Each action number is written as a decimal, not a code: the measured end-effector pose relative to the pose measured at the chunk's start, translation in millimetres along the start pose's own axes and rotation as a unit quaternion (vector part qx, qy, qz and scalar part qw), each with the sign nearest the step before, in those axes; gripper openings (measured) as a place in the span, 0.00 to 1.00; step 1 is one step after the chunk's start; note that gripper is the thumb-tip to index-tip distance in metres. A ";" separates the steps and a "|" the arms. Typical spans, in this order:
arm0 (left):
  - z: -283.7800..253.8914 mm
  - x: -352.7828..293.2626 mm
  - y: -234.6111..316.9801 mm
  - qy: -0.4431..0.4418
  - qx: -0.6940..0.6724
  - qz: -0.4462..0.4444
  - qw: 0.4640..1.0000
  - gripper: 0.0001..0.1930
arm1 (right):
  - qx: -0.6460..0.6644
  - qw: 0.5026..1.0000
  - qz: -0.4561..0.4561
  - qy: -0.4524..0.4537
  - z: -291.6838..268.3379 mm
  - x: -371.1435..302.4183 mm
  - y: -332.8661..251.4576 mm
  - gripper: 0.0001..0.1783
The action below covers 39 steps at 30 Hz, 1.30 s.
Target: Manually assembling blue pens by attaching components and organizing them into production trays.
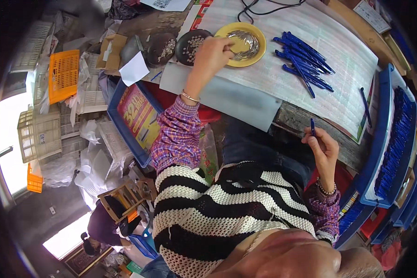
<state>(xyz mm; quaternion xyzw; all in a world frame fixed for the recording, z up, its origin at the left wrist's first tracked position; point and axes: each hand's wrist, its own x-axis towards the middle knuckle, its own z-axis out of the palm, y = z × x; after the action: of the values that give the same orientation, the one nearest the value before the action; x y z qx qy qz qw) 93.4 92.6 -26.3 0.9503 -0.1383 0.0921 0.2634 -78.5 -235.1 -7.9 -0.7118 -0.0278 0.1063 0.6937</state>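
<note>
My left hand [210,56] reaches over the left rim of a yellow dish [262,46]. Its fingertips are pinched together; whatever they may hold is too small to make out. Thin silvery metal pieces [249,42] lie in that dish. Close to my body, beyond the table's near edge, my right hand [323,149] is closed around a short blue pen part [312,126], its tip pointing up between thumb and fingers. A loose pile of blue pens [303,60] lies on the white-covered table, right of the dish. One more blue pen [366,106] lies apart, farther right.
Two dark dishes [160,48] [190,45] of small metal parts stand left of the yellow one. At the right, a blue tray [379,153] holds many blue pens. A grey board [222,99] lies along the near edge. Black cable [245,11] crosses the back. Another person [104,224] is at lower left.
</note>
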 end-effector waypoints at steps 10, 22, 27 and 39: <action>25.5 10.0 20.5 0.016 -0.052 0.032 0.998 0.13 | -0.031 0.999 0.007 -0.012 -0.4 1.4 0.2 0.11; 40.2 12.6 24.9 0.051 0.005 0.055 0.997 0.06 | -0.016 1.000 0.019 -0.001 -2.4 -2.9 2.9 0.12; 39.3 13.9 22.8 0.059 -0.012 0.063 0.996 0.06 | -0.024 1.000 0.012 -0.005 -4.0 -2.5 5.3 0.12; 33.1 -0.1 5.0 0.027 0.026 0.041 0.998 0.15 | -0.067 0.997 0.038 -0.017 0.2 1.8 9.0 0.12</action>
<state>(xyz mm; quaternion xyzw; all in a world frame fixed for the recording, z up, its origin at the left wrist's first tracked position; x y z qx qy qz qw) 95.1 71.1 -51.9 0.9475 -0.1678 0.1316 0.2380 -77.7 -234.8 -17.0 -0.7553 -0.0193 0.1423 0.6395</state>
